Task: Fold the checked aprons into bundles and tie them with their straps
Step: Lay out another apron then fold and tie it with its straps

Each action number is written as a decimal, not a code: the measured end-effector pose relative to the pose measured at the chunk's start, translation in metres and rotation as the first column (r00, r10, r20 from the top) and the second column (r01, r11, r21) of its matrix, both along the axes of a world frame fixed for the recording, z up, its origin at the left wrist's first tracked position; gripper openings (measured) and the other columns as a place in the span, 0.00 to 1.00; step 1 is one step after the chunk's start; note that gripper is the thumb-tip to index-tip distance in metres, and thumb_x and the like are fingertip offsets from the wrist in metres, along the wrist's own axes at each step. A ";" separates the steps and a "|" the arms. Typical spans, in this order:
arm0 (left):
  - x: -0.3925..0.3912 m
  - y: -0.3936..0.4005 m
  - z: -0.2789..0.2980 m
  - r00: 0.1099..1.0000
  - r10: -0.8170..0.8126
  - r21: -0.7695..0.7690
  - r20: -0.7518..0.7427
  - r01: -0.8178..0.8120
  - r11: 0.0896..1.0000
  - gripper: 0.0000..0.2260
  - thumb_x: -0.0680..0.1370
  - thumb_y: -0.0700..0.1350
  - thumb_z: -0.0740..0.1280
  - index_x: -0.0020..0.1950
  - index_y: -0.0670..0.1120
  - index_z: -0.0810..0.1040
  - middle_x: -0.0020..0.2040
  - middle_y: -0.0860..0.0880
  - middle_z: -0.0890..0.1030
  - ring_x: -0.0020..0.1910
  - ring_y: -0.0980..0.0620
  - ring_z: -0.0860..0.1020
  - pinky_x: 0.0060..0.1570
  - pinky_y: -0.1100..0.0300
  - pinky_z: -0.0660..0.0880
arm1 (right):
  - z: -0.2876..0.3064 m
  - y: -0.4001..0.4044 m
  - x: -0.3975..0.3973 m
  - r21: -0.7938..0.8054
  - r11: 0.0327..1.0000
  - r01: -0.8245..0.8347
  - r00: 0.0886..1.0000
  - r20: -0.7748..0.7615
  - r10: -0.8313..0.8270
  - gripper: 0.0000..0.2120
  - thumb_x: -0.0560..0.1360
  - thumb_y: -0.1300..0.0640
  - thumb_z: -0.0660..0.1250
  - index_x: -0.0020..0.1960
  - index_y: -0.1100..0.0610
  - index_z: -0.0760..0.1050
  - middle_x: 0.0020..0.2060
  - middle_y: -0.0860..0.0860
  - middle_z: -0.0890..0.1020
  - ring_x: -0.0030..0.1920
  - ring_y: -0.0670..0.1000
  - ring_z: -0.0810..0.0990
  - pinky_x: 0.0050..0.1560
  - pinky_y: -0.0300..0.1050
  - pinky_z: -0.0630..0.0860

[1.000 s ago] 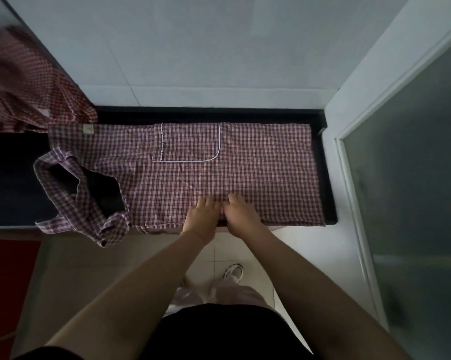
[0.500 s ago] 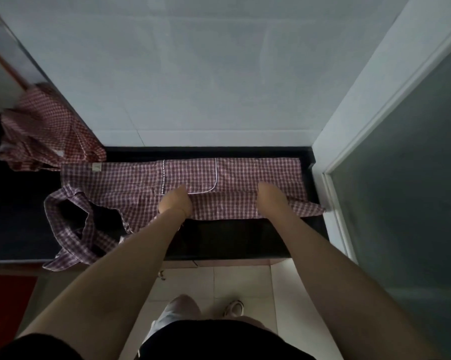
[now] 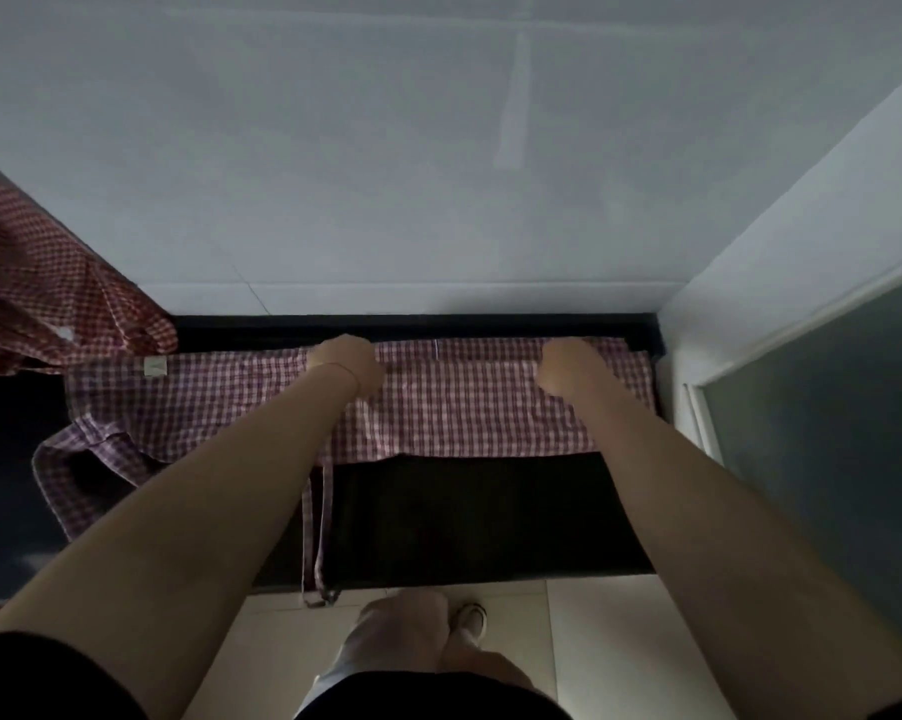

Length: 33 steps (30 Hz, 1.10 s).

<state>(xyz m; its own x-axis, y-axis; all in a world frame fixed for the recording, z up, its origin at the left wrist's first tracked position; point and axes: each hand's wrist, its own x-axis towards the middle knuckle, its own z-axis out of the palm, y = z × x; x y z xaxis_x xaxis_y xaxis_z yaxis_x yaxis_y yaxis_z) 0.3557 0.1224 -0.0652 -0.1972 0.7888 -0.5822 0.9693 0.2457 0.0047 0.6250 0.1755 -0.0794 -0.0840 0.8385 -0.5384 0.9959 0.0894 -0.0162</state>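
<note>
Both hands are at the far edge of the checked apron (image 3: pixel 469 402), the left hand (image 3: pixel 347 362) at about 11 o'clock and the right hand (image 3: pixel 568 366) at 1 o'clock; their fingers are hidden behind the knuckles, so I cannot tell whether they pinch the cloth. Half a second ago they held the near edge mid-counter; now that edge lies against the back wall (image 3: pixel 438 174), the apron doubled into a narrower band on the black counter (image 3: pixel 464 517). A strap (image 3: pixel 317 532) hangs over the front at 6 o'clock. A second checked apron (image 3: pixel 38 293) sits heaped at 9 o'clock.
</note>
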 end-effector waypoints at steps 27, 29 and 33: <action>0.063 -0.006 -0.075 0.975 -0.192 0.174 0.113 0.171 0.970 0.17 0.82 0.49 0.57 0.66 0.42 0.73 0.64 0.42 0.69 0.62 0.43 0.68 0.62 0.49 0.72 | -0.055 -0.011 0.057 0.084 0.995 -0.052 0.984 0.173 0.037 0.13 0.79 0.52 0.60 0.58 0.55 0.78 0.59 0.56 0.78 0.62 0.57 0.73 0.70 0.57 0.62; 0.065 -0.007 -0.079 0.973 -0.208 0.191 0.104 0.186 0.964 0.14 0.82 0.48 0.56 0.61 0.43 0.75 0.62 0.43 0.71 0.60 0.43 0.68 0.61 0.48 0.72 | -0.058 -0.014 0.073 0.142 0.990 0.014 0.995 0.094 -0.028 0.13 0.80 0.53 0.57 0.53 0.58 0.78 0.54 0.57 0.80 0.56 0.57 0.77 0.65 0.54 0.67; 0.065 -0.006 -0.083 0.964 -0.264 0.201 0.017 0.255 0.946 0.08 0.81 0.45 0.57 0.44 0.47 0.71 0.55 0.44 0.75 0.54 0.43 0.70 0.56 0.52 0.73 | -0.064 -0.013 0.082 0.282 0.959 0.006 1.000 -0.024 0.000 0.09 0.81 0.57 0.57 0.51 0.60 0.74 0.47 0.57 0.81 0.46 0.57 0.79 0.51 0.50 0.70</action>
